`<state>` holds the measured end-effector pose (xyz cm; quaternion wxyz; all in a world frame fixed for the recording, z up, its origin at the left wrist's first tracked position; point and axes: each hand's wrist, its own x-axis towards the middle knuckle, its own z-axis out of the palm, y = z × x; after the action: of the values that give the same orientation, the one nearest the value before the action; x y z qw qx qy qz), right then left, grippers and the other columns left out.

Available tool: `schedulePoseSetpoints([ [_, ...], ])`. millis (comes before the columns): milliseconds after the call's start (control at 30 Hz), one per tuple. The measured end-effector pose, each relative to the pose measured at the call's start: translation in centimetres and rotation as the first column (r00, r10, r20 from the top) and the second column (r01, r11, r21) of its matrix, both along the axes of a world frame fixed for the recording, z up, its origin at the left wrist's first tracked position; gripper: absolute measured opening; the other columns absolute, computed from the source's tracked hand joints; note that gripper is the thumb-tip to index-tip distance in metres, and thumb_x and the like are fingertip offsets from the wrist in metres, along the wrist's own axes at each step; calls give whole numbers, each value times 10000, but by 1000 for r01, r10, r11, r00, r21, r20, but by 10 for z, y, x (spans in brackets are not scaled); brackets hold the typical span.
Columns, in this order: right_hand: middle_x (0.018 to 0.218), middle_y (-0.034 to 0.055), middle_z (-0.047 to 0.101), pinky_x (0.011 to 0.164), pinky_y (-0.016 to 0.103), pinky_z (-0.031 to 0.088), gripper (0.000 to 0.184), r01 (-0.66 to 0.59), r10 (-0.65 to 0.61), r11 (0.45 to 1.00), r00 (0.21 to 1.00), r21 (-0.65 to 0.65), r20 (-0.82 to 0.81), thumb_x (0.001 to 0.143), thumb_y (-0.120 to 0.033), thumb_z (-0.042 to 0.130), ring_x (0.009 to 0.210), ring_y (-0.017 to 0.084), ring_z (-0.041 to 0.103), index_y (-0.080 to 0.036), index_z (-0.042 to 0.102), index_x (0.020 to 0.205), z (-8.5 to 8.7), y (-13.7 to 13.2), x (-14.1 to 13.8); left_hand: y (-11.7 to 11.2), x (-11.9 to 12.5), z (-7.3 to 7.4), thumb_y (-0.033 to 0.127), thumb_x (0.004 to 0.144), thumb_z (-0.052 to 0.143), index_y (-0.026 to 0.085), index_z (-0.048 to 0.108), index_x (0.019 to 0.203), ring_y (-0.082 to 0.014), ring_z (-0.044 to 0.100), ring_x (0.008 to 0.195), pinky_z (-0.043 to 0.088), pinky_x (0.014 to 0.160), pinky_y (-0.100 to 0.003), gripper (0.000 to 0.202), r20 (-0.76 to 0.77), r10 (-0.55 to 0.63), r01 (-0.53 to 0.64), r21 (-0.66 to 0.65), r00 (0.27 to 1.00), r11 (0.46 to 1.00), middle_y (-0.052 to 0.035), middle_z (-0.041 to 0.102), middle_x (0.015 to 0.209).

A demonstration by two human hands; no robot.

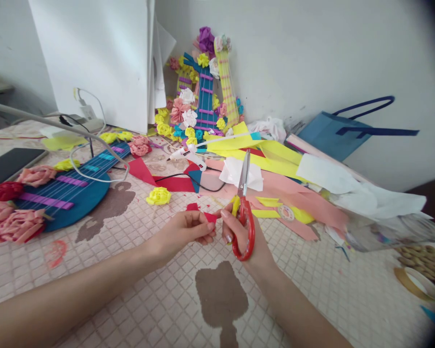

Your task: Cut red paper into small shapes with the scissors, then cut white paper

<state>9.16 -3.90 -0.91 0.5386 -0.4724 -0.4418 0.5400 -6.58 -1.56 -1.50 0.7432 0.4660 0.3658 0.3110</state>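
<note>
My left hand (196, 226) is closed, pinching a small piece of red crepe paper (210, 217) between thumb and fingers. Right beside it, my right hand (243, 234) grips a pair of scissors (245, 212) with red and yellow handles, the blades pointing up and away from me. The right fingertips reach the edge of the red piece. A yellow paper flower (158, 195) lies on the table just beyond my left hand. Behind the hands, a red paper strip (141, 171) stretches across to a pink paper strip (297, 191).
A blue paper guitar (83, 193) with pink flowers lies at left, a white cable over it. A white glue gun (188, 153) rests mid-table. Decorated guitars (205, 96) lean on the wall. Yellow strips (253, 145), a blue bag (333, 133) and a tape roll (416, 284) are at right.
</note>
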Motion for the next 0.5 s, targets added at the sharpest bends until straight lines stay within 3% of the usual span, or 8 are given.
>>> schedulePoseSetpoints([
  [267,454,-100,420,423,210,319,244,-34,34,999,999,-5,15,828,-399,656,401,67,375,-210,513,769,-3,0,1,-1,0,1,336,743,740,137,604,688,-89,589,628,455,639,-222,247,16,5,-4,-27,1000,1000,-13,680,715],
  [400,652,-55,557,443,220,365,309,-18,18,1000,998,-10,67,723,-370,757,474,75,452,-205,507,800,-4,0,2,-1,1,0,345,738,742,139,609,693,-92,589,637,454,638,-222,250,30,-7,8,-18,1000,1000,-11,674,716],
  [500,712,-37,575,455,230,385,315,-3,3,1000,993,4,122,702,-355,762,507,88,475,-206,501,797,-3,0,1,-2,1,0,354,740,735,138,609,697,-98,583,635,454,638,-230,254,28,-18,18,6,999,1000,-10,665,702],
])
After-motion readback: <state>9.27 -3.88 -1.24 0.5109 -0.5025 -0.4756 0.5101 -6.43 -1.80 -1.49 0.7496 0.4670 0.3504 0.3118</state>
